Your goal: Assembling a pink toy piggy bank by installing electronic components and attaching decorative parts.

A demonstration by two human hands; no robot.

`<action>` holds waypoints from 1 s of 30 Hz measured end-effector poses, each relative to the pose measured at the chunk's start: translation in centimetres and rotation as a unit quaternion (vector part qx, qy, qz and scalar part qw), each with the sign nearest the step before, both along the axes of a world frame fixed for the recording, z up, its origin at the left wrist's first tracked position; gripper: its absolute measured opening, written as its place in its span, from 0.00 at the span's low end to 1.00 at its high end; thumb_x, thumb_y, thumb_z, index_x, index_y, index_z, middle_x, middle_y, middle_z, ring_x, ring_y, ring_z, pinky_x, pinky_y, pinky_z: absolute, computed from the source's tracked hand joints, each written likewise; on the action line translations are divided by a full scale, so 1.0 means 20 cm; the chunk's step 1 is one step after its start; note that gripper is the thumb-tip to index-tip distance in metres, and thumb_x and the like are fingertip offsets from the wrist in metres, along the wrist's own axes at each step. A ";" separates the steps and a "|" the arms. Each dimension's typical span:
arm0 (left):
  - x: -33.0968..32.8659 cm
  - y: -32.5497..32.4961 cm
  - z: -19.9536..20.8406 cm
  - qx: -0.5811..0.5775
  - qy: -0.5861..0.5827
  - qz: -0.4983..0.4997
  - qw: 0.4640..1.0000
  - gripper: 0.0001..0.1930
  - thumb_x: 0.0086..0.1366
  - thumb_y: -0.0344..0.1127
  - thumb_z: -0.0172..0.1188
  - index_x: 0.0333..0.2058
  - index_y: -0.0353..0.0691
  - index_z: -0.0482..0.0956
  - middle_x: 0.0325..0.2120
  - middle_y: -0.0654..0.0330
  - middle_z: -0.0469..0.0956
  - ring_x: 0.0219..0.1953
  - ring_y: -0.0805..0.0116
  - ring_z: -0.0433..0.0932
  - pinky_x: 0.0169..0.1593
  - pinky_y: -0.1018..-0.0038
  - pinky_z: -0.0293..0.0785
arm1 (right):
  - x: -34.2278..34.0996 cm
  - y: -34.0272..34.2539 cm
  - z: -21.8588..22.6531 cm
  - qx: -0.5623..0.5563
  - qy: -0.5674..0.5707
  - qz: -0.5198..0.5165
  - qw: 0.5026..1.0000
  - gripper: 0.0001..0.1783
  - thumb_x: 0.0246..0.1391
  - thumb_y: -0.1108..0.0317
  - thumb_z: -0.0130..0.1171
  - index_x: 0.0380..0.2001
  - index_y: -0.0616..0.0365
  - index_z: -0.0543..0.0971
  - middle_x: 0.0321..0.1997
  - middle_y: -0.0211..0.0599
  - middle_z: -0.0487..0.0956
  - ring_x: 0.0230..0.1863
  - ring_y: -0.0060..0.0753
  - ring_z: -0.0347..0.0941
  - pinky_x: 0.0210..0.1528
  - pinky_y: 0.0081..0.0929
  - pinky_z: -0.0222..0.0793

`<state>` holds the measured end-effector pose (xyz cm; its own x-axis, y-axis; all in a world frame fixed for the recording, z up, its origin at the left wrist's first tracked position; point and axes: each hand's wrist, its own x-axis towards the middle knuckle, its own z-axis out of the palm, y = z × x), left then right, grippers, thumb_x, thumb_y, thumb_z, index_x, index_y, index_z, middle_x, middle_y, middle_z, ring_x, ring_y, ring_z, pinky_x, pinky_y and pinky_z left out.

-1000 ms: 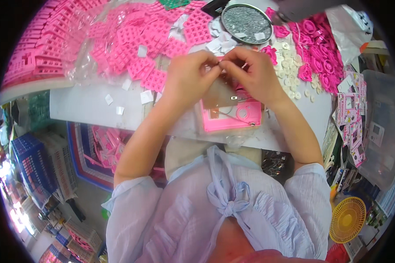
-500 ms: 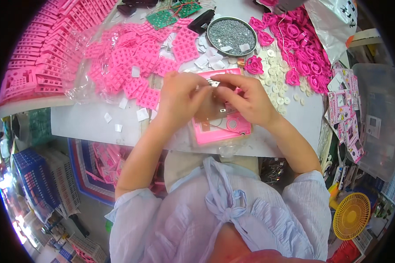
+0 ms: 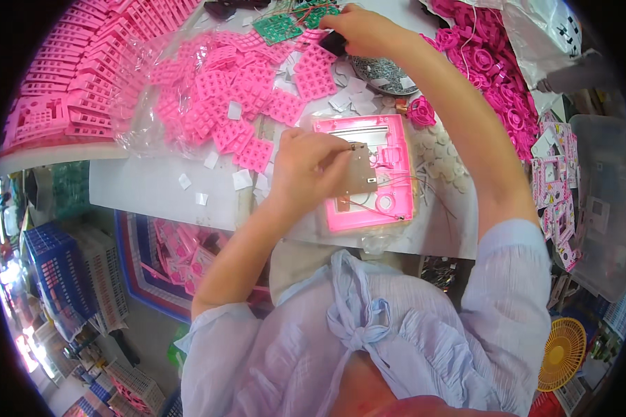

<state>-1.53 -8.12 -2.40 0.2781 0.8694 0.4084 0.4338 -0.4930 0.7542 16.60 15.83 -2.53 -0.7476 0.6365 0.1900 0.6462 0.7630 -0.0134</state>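
My left hand [image 3: 306,170] is closed on a flat brown circuit board [image 3: 360,170], pinching its left edge between thumb and fingers. The board lies over a pink plastic casing [image 3: 396,128], open side up on the table, with thin wires [image 3: 427,184] running out to the right. At the far side of the table, my right hand [image 3: 358,31] reaches over a black part [image 3: 334,44], next to green circuit boards [image 3: 278,28] with red wires. Its fingers are curled and partly hidden; what they hold, if anything, cannot be made out.
Pink button pads [image 3: 236,90] are heaped at left, beside clear plastic film [image 3: 128,104] and stacked pink casings [image 3: 83,90]. A round tin of small metal parts [image 3: 389,73] sits below my right forearm. White discs [image 3: 441,156] and dark-pink pieces [image 3: 486,69] lie at right.
My right hand has left the brown board and moved up to the far side, near the black part. My left hand keeps hold of the board. The view has shifted slightly.
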 end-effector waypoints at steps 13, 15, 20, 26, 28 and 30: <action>-0.06 0.00 -0.07 0.120 0.000 0.078 0.990 0.05 0.58 0.27 0.68 0.34 0.42 0.84 0.25 0.65 0.81 0.23 0.73 0.72 0.39 0.71 0.63 | 0.10 -0.78 0.29 -0.153 0.504 -0.146 0.837 0.23 0.57 0.68 0.67 0.55 0.59 0.77 0.37 0.30 0.82 0.33 0.20 0.76 0.34 0.21 0.72; -0.07 -0.01 -0.07 0.132 0.010 0.082 0.988 0.05 0.58 0.27 0.68 0.34 0.42 0.84 0.26 0.65 0.81 0.24 0.73 0.73 0.39 0.70 0.62 | 0.22 -1.00 0.24 -0.357 0.532 -0.212 0.738 0.21 0.56 0.68 0.70 0.51 0.62 0.78 0.39 0.32 0.83 0.37 0.19 0.78 0.36 0.19 0.74; -0.06 0.00 -0.03 0.158 0.050 0.056 0.985 0.06 0.58 0.26 0.68 0.34 0.42 0.83 0.29 0.65 0.83 0.26 0.70 0.76 0.39 0.70 0.62 | 0.19 -1.18 0.15 -0.370 0.364 -0.308 0.797 0.24 0.57 0.54 0.68 0.49 0.60 0.79 0.34 0.34 0.83 0.32 0.28 0.79 0.32 0.28 0.73; -0.07 0.05 -0.01 0.178 0.076 -0.002 0.981 0.09 0.57 0.26 0.68 0.37 0.43 0.82 0.32 0.64 0.83 0.33 0.67 0.80 0.43 0.67 0.64 | 0.16 -1.22 0.27 -0.072 0.227 -0.119 0.964 0.31 0.52 0.47 0.67 0.53 0.57 0.78 0.51 0.44 0.77 0.53 0.51 0.70 0.53 0.45 0.70; -0.07 0.06 -0.01 0.175 0.076 -0.035 0.981 0.10 0.57 0.26 0.68 0.38 0.43 0.82 0.32 0.64 0.83 0.35 0.66 0.81 0.44 0.66 0.64 | 0.15 -1.20 0.24 -0.065 0.212 -0.024 0.975 0.32 0.50 0.48 0.68 0.53 0.56 0.78 0.59 0.43 0.73 0.61 0.53 0.63 0.61 0.48 0.65; -0.09 0.08 -0.02 0.170 0.082 -0.051 0.981 0.10 0.57 0.26 0.67 0.38 0.43 0.82 0.33 0.64 0.83 0.36 0.66 0.81 0.44 0.66 0.64 | 0.12 -1.18 0.23 -0.101 0.216 -0.014 0.971 0.31 0.50 0.50 0.68 0.53 0.57 0.78 0.62 0.44 0.71 0.63 0.57 0.59 0.64 0.51 0.61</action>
